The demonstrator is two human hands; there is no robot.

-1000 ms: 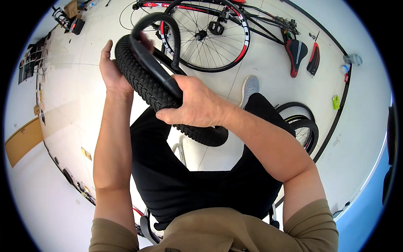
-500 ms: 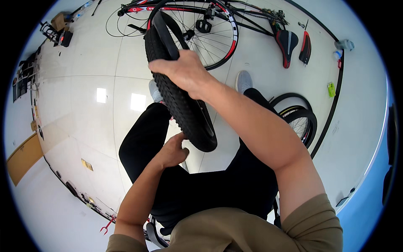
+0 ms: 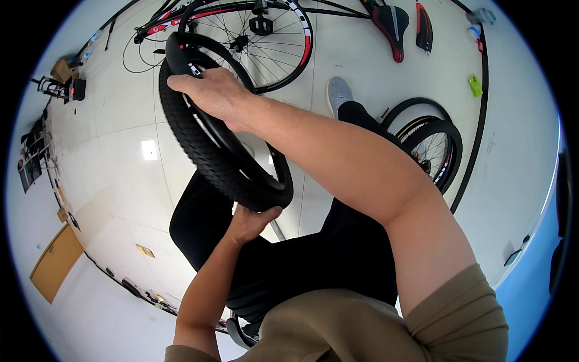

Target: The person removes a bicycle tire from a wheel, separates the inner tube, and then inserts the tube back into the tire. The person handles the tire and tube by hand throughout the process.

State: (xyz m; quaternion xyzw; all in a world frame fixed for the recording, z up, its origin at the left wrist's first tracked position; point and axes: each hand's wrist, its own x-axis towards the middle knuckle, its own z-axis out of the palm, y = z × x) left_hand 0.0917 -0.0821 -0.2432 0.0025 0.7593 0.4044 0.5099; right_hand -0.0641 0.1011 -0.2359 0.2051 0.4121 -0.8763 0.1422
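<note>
A black knobby bicycle tyre [image 3: 199, 148] is held up in front of me, slanting from upper left to lower right above my legs in black trousers. My right hand [image 3: 211, 93] grips its far upper part, fingers curled over the rim of the tyre. My left hand [image 3: 250, 220] holds the tyre's near lower end from underneath. A grey shoe [image 3: 339, 93] shows on the white floor beyond my knee.
A bicycle wheel with a black, red and white rim [image 3: 265, 42] lies on the floor ahead. A black and red saddle [image 3: 391, 24] lies at the top. Two more wheels [image 3: 431, 148] rest at the right. A stool base [image 3: 241, 330] shows under me.
My left hand went from the tyre's far side down to its near lower end. My right hand moved up to the far end, and the tyre swung to a steeper slant.
</note>
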